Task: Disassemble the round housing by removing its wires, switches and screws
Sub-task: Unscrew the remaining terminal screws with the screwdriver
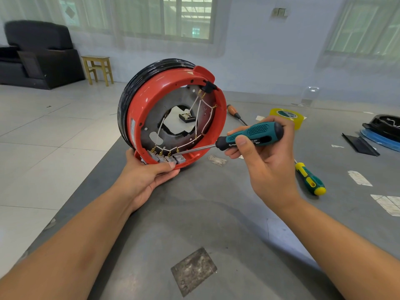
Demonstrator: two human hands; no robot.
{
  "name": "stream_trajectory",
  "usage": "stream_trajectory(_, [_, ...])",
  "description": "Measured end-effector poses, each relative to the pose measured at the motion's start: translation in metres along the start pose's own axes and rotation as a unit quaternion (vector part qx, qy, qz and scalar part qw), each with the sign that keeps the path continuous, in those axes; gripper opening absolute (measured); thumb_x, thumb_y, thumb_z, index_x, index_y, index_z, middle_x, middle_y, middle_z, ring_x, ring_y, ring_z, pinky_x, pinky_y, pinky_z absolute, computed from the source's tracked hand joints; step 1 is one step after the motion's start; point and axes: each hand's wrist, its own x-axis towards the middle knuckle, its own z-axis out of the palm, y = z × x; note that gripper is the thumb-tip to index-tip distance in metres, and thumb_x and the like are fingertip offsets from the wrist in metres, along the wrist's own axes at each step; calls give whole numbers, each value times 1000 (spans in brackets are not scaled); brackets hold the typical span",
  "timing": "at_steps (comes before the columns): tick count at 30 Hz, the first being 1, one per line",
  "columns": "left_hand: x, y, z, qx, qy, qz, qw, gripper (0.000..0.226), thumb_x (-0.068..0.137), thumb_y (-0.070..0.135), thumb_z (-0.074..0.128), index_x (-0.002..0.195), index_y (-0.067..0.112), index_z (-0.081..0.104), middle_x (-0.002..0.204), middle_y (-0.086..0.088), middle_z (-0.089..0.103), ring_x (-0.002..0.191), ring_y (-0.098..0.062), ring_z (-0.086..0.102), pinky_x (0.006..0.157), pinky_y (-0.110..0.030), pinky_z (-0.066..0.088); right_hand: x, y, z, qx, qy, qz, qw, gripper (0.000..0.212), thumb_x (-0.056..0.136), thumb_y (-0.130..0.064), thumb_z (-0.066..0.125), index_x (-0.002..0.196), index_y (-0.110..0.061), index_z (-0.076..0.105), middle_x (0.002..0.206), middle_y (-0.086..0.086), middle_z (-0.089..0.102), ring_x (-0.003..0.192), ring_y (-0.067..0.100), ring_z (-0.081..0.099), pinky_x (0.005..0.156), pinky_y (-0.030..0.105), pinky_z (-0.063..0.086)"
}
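Early stage: we work a screwdriver at the switch row, and the wiring looks fully in place.

We hold the round housing [171, 118] on edge at the near-left of the desk [216, 224]. Our left hand [149, 178] grips its bottom rim from below, thumb on the grey switches [167, 159]. Our right hand [263, 156] grasps the teal-handled screwdriver [249, 135], with its tip at the terminals just above the switches. By our judgement almost nothing is off yet: the white wires [198, 113] run between their brass terminals, four switches sit in a row, and we see no loose screws or pulled parts. A second green-yellow screwdriver [310, 179] lies to the right, an orange-handled one [234, 111] farther off, near a yellow tape roll [286, 116]. Handle print, housing sticker and tape writing are too small to read.
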Motion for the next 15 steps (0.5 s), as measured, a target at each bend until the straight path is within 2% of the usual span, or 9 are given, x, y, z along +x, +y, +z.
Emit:
stream_trajectory(2, [-1, -1, 1, 12, -8, 6, 1000, 89, 76, -26, 78, 146, 18, 44, 144, -17, 61, 109, -39, 76, 84, -50, 66, 1, 0, 0, -2, 0, 4, 1000, 33, 92, -35, 68, 107, -51, 44, 103, 16, 67, 75, 29, 75, 77, 44, 62])
stream_trajectory(6, [-2, -3, 2, 34, -10, 21, 999, 89, 76, -26, 78, 141, 22, 43, 144, -15, 61, 111, -37, 76, 84, -50, 66, 3, 1, -2, 4, 9, 10, 1000, 34, 92, -32, 69, 111, -33, 41, 99, 14, 68, 72, 28, 75, 72, 36, 62])
stream_trajectory(10, [-2, -5, 2, 44, -9, 26, 999, 86, 74, -26, 80, 130, 28, 43, 140, -11, 60, 106, -33, 78, 79, -47, 67, 4, 2, -3, 2, 9, 21, 1000, 36, 91, -37, 69, 112, -33, 41, 95, 6, 72, 72, 28, 75, 74, 37, 62])
stream_trajectory(15, [-1, -6, 1, 43, -5, 23, 999, 87, 72, -26, 80, 129, 29, 44, 140, -11, 61, 108, -35, 77, 80, -48, 67, 4, 3, -3, 5, 10, 19, 1000, 35, 91, -36, 70, 112, -35, 41, 95, 5, 71, 72, 27, 75, 73, 36, 62])
